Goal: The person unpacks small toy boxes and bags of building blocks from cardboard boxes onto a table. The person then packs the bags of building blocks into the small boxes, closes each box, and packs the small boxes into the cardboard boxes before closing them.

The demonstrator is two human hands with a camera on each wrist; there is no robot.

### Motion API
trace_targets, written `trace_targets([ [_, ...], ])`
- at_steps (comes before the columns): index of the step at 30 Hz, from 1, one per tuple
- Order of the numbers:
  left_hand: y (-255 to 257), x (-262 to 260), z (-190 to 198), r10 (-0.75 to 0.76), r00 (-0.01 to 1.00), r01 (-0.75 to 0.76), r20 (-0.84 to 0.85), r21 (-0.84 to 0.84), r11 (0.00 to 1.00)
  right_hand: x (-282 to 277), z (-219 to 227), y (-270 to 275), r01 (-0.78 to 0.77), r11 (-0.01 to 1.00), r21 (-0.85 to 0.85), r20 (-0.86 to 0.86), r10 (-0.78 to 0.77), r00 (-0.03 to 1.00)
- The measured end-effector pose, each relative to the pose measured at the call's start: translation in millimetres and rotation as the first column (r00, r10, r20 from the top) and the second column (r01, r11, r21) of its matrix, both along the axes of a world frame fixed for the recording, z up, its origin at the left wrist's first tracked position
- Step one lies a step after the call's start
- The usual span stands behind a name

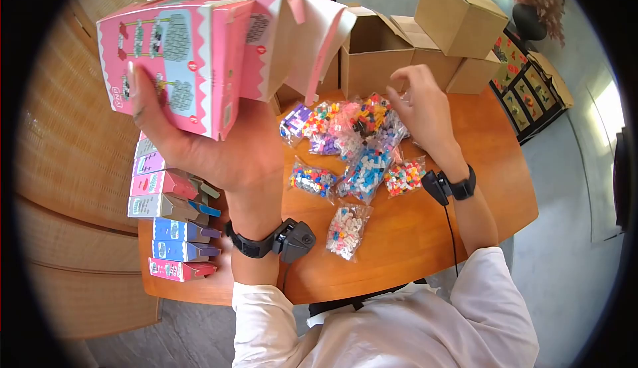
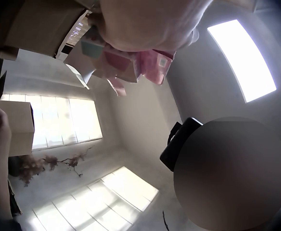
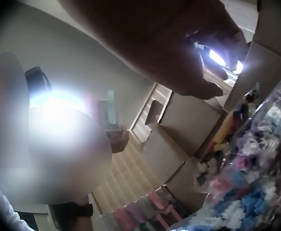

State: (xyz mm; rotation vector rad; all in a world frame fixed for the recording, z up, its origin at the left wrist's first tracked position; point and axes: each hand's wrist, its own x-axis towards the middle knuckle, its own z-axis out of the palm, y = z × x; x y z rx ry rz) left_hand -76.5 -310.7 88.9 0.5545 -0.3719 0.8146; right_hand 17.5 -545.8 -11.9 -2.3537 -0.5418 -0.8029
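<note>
My left hand (image 1: 232,152) grips a stack of thin cardboard boxes, raised at the upper left, with its thumb across the front pink box (image 1: 166,69). Behind that one are more boxes, their end flaps (image 1: 319,49) hanging open to the right. In the left wrist view the pink boxes (image 2: 152,67) show past the hand. My right hand (image 1: 425,112), its fingers loosely bent and holding nothing, is at the right side of a pile of clear bags (image 1: 359,125) filled with small coloured pieces. The right wrist view shows those bags (image 3: 246,192) below the hand.
Several slim boxes (image 1: 176,228) stand in a row along the table's left side. Separate bags, one with white and pink pieces (image 1: 347,230), lie nearer the front of the wooden table (image 1: 438,235). Brown cartons (image 1: 379,49) line the far edge. A cable (image 1: 452,235) trails from the right wrist.
</note>
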Motion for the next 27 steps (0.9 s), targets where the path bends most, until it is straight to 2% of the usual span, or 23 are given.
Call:
trace_targets([
  [1, -3, 1, 0, -0.003, 1.0, 0.003, -0.01, -0.02, 1.0, -9, 13, 4, -0.006, 1.0, 0.0, 0.003, 0.006, 1.0],
  [3, -7, 4, -2, 0.009, 1.0, -0.009, -0.018, -0.002, 1.0, -36, 44, 14, -0.191, 0.93, 0.314, 0.068, 0.178, 0.982],
  [4, -10, 5, -3, 0.013, 1.0, -0.013, -0.019, 0.001, 1.0, -53, 56, 21, -0.317, 0.812, 0.489, 0.055, 0.334, 0.941],
  [5, -15, 6, -4, 0.066, 0.996, -0.067, -0.056, -0.023, 0.997, -70, 67, 28, -0.406, 0.646, 0.647, 0.073, 0.477, 0.876],
  [7, -22, 8, -8, 0.172, 0.979, -0.174, -0.11, -0.008, 0.985, -98, 87, 36, -0.487, 0.601, 0.634, 0.015, 0.62, 0.784],
  [8, -26, 10, -17, 0.17, 0.979, -0.171, -0.109, -0.005, 0.985, -102, 91, 41, -0.508, 0.561, 0.653, -0.001, 0.671, 0.741],
  [9, -30, 13, -31, 0.376, 0.925, -0.359, -0.057, 0.191, 0.913, -104, 93, 45, -0.528, 0.519, 0.672, -0.012, 0.721, 0.693],
  [10, -32, 16, -40, 0.555, 0.831, -0.528, 0.037, 0.365, 0.767, -102, 91, 52, -0.53, 0.515, 0.674, -0.007, 0.722, 0.692],
  [11, -27, 21, -44, 0.875, 0.318, -0.81, 0.365, 0.585, 0.05, -97, 87, 59, -0.544, 0.488, 0.683, 0.027, 0.727, 0.686],
  [12, -25, 22, -48, 0.874, 0.315, -0.811, 0.37, 0.584, 0.045, -92, 81, 64, -0.557, 0.462, 0.691, 0.061, 0.73, 0.681],
  [13, -25, 20, -46, 0.847, 0.444, -0.782, 0.292, 0.587, 0.207, -83, 72, 67, -0.62, 0.502, 0.603, 0.14, 0.699, 0.702],
  [14, -27, 18, -44, 0.796, 0.567, -0.731, 0.214, 0.575, 0.366, -81, 69, 68, -0.62, 0.503, 0.602, 0.14, 0.698, 0.702],
  [16, -31, 12, -38, 0.62, 0.782, -0.56, 0.065, 0.51, 0.653, -81, 65, 69, -0.625, 0.434, 0.649, 0.184, 0.707, 0.683],
  [17, -34, 9, -34, 0.501, 0.866, -0.445, 0.001, 0.459, 0.769, -84, 67, 68, -0.622, 0.438, 0.649, 0.182, 0.704, 0.686],
  [19, -37, 3, -27, 0.224, 0.97, -0.183, -0.093, 0.325, 0.928, -91, 73, 66, -0.537, 0.321, 0.78, 0.107, 0.778, 0.62],
  [21, -39, -1, -21, -0.079, 0.987, 0.102, -0.142, 0.163, 0.981, -91, 71, 69, -0.532, 0.292, 0.795, 0.141, 0.763, 0.631],
  [22, -41, 0, -19, -0.078, 0.987, 0.101, -0.143, 0.164, 0.981, -91, 70, 71, -0.528, 0.263, 0.807, 0.175, 0.747, 0.641],
  [23, -43, 3, -16, -0.017, 0.983, 0.034, -0.182, 0.091, 0.995, -90, 68, 77, -0.529, 0.263, 0.807, 0.176, 0.748, 0.64],
  [24, -44, 4, -14, 0.04, 0.974, -0.037, -0.223, 0.02, 0.999, -88, 66, 85, -0.594, 0.239, 0.768, 0.328, 0.651, 0.685],
  [25, -46, 4, -12, 0.041, 0.974, -0.038, -0.222, 0.019, 0.999, -86, 64, 90, -0.657, 0.227, 0.719, 0.472, 0.533, 0.702],
  [26, -48, 2, -10, 0.015, 0.978, -0.02, -0.207, -0.018, 1.0, -83, 64, 80, -0.658, 0.228, 0.718, 0.473, 0.533, 0.701],
  [27, -49, 2, -9, -0.01, 0.982, 0.0, -0.191, -0.054, 0.999, -77, 63, 62, -0.711, 0.48, 0.513, 0.395, 0.604, 0.692],
])
